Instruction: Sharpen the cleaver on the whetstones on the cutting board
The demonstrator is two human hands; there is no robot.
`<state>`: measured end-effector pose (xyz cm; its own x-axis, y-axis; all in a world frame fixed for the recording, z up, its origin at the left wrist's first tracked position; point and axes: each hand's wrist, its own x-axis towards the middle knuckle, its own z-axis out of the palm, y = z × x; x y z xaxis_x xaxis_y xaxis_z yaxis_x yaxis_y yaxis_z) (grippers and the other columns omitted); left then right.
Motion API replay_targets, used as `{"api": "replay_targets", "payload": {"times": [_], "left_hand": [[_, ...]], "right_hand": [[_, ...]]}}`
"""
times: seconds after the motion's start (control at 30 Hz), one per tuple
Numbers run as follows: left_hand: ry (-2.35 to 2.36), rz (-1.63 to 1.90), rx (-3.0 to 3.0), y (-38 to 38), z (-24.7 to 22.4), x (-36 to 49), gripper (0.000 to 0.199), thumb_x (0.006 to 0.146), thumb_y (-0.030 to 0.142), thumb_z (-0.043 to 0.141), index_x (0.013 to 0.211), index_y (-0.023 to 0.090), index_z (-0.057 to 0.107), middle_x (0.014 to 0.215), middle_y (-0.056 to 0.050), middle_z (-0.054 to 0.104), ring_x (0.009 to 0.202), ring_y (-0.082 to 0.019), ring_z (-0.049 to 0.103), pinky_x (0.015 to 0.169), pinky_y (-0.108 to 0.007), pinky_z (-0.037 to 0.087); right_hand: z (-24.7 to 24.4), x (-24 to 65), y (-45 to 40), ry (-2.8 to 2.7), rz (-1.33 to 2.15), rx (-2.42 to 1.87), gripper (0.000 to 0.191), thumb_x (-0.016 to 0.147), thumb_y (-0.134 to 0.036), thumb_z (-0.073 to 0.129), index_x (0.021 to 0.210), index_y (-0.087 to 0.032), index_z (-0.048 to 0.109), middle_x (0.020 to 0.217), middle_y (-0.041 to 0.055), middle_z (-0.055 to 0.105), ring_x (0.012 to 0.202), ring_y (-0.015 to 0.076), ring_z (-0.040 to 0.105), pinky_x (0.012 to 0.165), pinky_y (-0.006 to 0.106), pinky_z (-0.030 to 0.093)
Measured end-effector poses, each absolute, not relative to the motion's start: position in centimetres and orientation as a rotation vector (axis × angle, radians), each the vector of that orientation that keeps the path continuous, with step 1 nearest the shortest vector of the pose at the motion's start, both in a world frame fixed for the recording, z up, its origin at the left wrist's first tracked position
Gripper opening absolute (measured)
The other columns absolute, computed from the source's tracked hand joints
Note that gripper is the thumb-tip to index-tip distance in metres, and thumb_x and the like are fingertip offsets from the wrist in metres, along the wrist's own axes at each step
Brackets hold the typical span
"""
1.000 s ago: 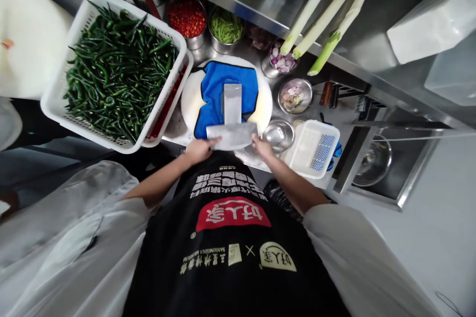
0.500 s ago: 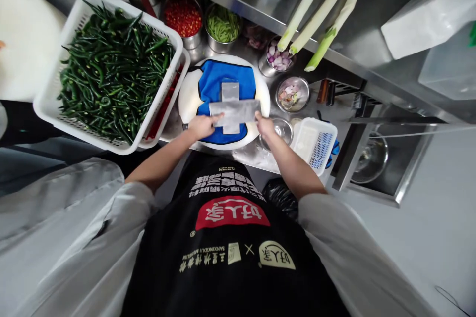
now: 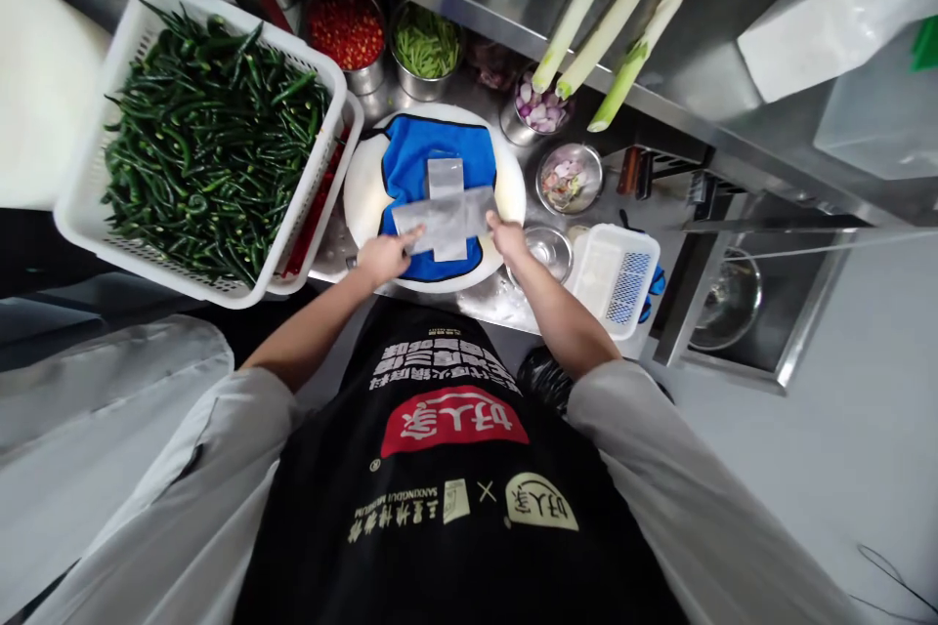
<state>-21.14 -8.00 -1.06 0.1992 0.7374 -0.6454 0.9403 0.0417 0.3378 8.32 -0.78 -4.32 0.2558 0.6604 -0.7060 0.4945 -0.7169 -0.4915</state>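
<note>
A clear plastic strip (image 3: 454, 212) is stretched between my two hands, slightly tilted, its right end higher. My left hand (image 3: 385, 257) pinches its left end, and my right hand (image 3: 505, 236) grips the right end. Under it another clear strip (image 3: 447, 178) lies upright on a blue cloth (image 3: 480, 156), so the two cross. The cloth is spread over a round white board (image 3: 364, 198).
A white basket of green chillies (image 3: 212, 156) stands at the left. Behind the board are bowls of chopped red chillies (image 3: 344, 31), green slices (image 3: 427, 44) and shallots (image 3: 540, 107). Leeks (image 3: 622, 68) overhang the shelf. A white basket (image 3: 597, 278) sits at the right.
The held strip has tilted, with its left end now lower. My view has shifted a little, so the board and the other things appear slightly further left.
</note>
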Motion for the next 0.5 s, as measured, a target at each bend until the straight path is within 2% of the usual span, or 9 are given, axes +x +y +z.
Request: {"api": "replay_targets", "payload": {"times": [0.07, 0.17, 0.27, 0.37, 0.5], "left_hand": [[1.461, -0.410, 1.704, -11.9, -0.1, -21.2, 0.076, 0.099, 0.033, 0.055, 0.170, 0.044, 0.029, 0.132, -0.006, 0.074, 0.111, -0.027, 0.074, 0.096, -0.034, 0.054], [1.363, -0.460, 1.647, -15.7, 0.6, -21.6, 0.076, 0.100, 0.033, 0.056, 0.170, 0.043, 0.028, 0.126, -0.005, 0.076, 0.106, -0.025, 0.075, 0.091, -0.031, 0.054], [1.520, -0.418, 1.664, -12.0, -0.5, -22.6, 0.078, 0.098, 0.032, 0.056, 0.170, 0.043, 0.029, 0.128, -0.006, 0.076, 0.107, -0.027, 0.075, 0.092, -0.033, 0.055], [1.692, -0.352, 1.706, -8.1, -1.7, -23.2, 0.077, 0.096, 0.034, 0.056, 0.170, 0.041, 0.032, 0.135, -0.008, 0.073, 0.112, -0.030, 0.073, 0.095, -0.037, 0.055], [1.560, -0.431, 1.670, -13.1, -0.9, -22.7, 0.076, 0.098, 0.036, 0.054, 0.170, 0.043, 0.030, 0.122, -0.007, 0.077, 0.104, -0.028, 0.075, 0.089, -0.035, 0.055]], "right_hand": [[-3.7, 9.1, -4.9, -1.127, 1.599, -2.380, 0.051, 0.089, -0.063, 0.072, 0.066, -0.020, 0.057, 0.057, 0.0024, 0.058, 0.054, 0.0164, 0.057, 0.054, 0.027, 0.042], [-3.3, 9.3, -8.9, -1.154, 1.660, -2.407, 0.052, 0.094, -0.060, 0.067, 0.062, -0.020, 0.056, 0.056, 0.0021, 0.058, 0.056, 0.0153, 0.058, 0.055, 0.025, 0.041], [-4.3, 7.3, -4.1, -1.145, 1.581, -2.325, 0.047, 0.098, -0.053, 0.066, 0.066, -0.019, 0.059, 0.058, 0.0014, 0.059, 0.057, 0.0141, 0.058, 0.056, 0.024, 0.041], [-5.0, 5.6, 1.4, -1.189, 1.480, -2.236, 0.050, 0.101, -0.051, 0.063, 0.063, -0.020, 0.055, 0.059, 0.0026, 0.059, 0.057, 0.0133, 0.057, 0.060, 0.024, 0.043], [-3.6, 6.3, -3.0, -1.273, 1.615, -2.349, 0.050, 0.100, -0.052, 0.063, 0.061, -0.022, 0.056, 0.057, 0.0029, 0.060, 0.053, 0.0161, 0.057, 0.056, 0.028, 0.042]]}}
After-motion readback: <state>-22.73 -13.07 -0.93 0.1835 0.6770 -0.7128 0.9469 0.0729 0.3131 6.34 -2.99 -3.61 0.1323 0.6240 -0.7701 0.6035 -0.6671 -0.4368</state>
